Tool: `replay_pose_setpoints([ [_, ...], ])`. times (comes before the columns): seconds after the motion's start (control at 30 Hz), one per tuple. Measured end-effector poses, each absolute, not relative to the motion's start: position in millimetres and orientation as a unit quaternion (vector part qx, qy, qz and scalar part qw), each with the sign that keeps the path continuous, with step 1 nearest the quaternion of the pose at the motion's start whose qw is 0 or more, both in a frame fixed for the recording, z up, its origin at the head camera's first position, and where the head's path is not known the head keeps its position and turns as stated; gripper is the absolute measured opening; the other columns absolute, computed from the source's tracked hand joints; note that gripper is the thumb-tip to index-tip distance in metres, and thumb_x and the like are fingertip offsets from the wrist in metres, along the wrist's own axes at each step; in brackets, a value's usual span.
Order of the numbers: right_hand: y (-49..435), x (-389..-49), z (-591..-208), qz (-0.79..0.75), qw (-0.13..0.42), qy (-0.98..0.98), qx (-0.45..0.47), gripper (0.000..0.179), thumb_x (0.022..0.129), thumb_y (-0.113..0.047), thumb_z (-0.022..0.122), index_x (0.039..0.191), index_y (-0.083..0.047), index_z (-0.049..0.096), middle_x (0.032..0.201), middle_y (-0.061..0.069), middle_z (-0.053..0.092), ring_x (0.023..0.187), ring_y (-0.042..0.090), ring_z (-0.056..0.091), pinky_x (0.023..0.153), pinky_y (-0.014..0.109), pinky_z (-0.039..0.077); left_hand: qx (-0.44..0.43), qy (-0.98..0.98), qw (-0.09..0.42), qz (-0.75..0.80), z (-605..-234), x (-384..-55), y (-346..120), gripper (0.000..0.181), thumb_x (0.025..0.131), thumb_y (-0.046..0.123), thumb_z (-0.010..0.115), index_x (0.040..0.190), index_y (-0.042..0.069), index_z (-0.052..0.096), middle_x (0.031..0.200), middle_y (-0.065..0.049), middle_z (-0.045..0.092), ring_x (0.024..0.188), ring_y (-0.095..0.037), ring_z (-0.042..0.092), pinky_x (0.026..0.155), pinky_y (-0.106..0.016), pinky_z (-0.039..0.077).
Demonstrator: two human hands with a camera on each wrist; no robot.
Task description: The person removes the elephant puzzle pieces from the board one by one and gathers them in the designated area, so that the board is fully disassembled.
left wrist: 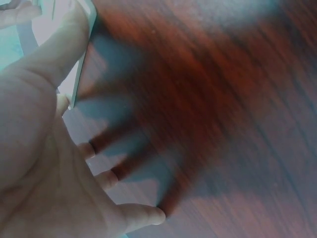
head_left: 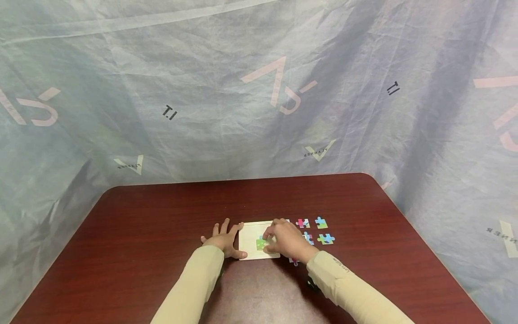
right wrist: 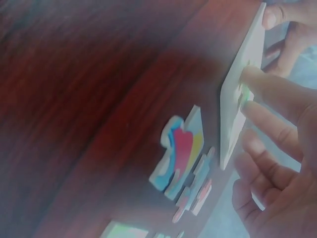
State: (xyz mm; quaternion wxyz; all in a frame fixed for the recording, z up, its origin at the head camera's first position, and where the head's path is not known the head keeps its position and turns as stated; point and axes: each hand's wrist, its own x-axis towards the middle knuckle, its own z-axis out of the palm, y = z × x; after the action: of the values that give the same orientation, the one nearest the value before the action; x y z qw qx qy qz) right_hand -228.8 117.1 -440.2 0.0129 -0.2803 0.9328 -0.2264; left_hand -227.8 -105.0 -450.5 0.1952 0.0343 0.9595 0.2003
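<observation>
A pale flat puzzle board (head_left: 247, 231) lies on the table between both hands. My left hand (head_left: 220, 243) is spread at the board's left side, thumb and forefinger touching its edge and the other fingers out straight on the table. Over the board's right part, my right hand (head_left: 287, 239) pinches a green puzzle piece (head_left: 260, 244) between thumb and forefinger; its other fingers are bent. The right wrist view shows the green of that piece (right wrist: 245, 94) between the two fingertips, mostly hidden. It lies at or just above the board's surface; I cannot tell which.
Right of the board lie several loose puzzle pieces, among them a blue-green one (head_left: 321, 222), a red one (head_left: 302, 223) and another blue-green one (head_left: 326, 239). Some are partly behind the right hand. The dark red table (head_left: 162, 216) ends at a hanging grey cloth (head_left: 226, 112).
</observation>
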Motion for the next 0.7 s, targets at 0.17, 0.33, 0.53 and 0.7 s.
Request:
replay_pose_setpoints([
  [0.17, 125, -230, -439, -0.251, 0.016, 0.926, -0.283, 0.022, 0.080, -0.019, 0.088, 0.099, -0.011, 0.080, 0.098, 0.003, 0.064, 0.091, 0.020, 0.056, 0.076, 0.040, 0.049, 0.034, 0.957, 0.201, 0.207, -429, -217, -101, 0.093, 0.086, 0.039, 0.082, 0.161, 0.022, 0.030, 0.168, -0.019, 0.011, 0.152, -0.048, 0.009, 0.107, -0.081, 0.011],
  [0.33, 137, -231, -437, -0.258, 0.025, 0.922, -0.289, 0.022, 0.083, -0.021, 0.086, 0.102, -0.011, 0.079, 0.100, 0.003, 0.063, 0.093, 0.021, 0.056, 0.077, 0.038, 0.051, 0.038, 0.956, 0.201, 0.209, -419, -213, -100, 0.091, 0.086, 0.037, 0.083, 0.159, 0.019, 0.033, 0.166, -0.022, 0.013, 0.151, -0.050, 0.011, 0.107, -0.081, 0.013],
  [0.53, 157, -230, -432, -0.268, 0.030, 0.917, -0.295, 0.021, 0.086, -0.022, 0.084, 0.105, -0.015, 0.078, 0.102, 0.001, 0.062, 0.097, 0.023, 0.056, 0.079, 0.040, 0.052, 0.041, 0.957, 0.203, 0.202, -417, -211, -99, 0.088, 0.088, 0.035, 0.081, 0.159, 0.018, 0.032, 0.166, -0.021, 0.013, 0.151, -0.048, 0.011, 0.108, -0.080, 0.014],
  [0.7, 173, -227, -429, -0.274, 0.036, 0.919, -0.282, 0.021, 0.087, -0.023, 0.083, 0.106, -0.016, 0.078, 0.102, 0.000, 0.061, 0.098, 0.023, 0.056, 0.079, 0.039, 0.051, 0.040, 0.956, 0.204, 0.207, -412, -209, -99, 0.087, 0.088, 0.035, 0.082, 0.158, 0.018, 0.034, 0.166, -0.022, 0.013, 0.151, -0.049, 0.011, 0.107, -0.081, 0.013],
])
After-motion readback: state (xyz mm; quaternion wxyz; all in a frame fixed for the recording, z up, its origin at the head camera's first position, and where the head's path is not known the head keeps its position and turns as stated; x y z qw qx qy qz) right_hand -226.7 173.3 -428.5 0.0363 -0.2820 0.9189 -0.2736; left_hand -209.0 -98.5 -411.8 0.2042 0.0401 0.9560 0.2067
